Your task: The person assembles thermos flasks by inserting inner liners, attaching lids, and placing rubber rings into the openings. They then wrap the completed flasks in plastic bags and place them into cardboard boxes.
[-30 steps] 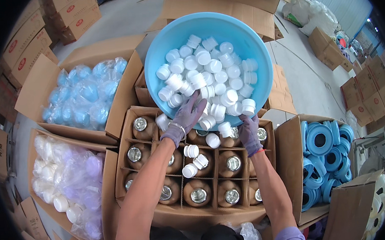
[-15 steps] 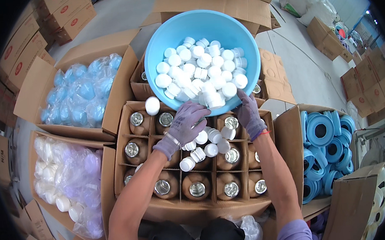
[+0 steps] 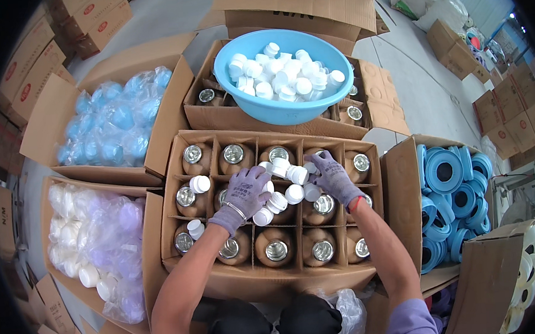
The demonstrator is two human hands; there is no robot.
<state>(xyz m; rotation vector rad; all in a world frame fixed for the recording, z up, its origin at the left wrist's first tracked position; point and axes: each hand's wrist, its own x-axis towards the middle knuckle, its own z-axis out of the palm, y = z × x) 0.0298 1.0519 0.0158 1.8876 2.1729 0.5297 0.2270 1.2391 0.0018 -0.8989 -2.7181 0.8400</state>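
Observation:
A loose pile of white screw stoppers (image 3: 295, 194) lies over the middle cells of a divided carton (image 3: 265, 222). Brown flask bodies with silvery mouths (image 3: 276, 251) stand upright in its cells. My left hand (image 3: 246, 193), in a grey-purple glove, rests at the pile's left side with fingers apart. On the right side my gloved right hand (image 3: 336, 179) is open, its fingertips against stoppers there. More stoppers sit near the left cells, one group by a flask mouth (image 3: 199, 184). Behind, a light blue basin (image 3: 288, 111) full of white stoppers stands on another carton.
At left are a carton of bagged blue caps (image 3: 115, 115) and one of bagged white and lilac caps (image 3: 93, 241). Blue ring-shaped parts (image 3: 445, 176) fill a carton at right. Stacked cartons (image 3: 515, 115) stand farther off. A clear plastic bag (image 3: 350, 316) lies near my knees.
The basin has gone from over the front carton to the carton behind, and my hands have left its rim. Both hands now sit lower, around the loose stoppers. Fewer stoppers show in the basin.

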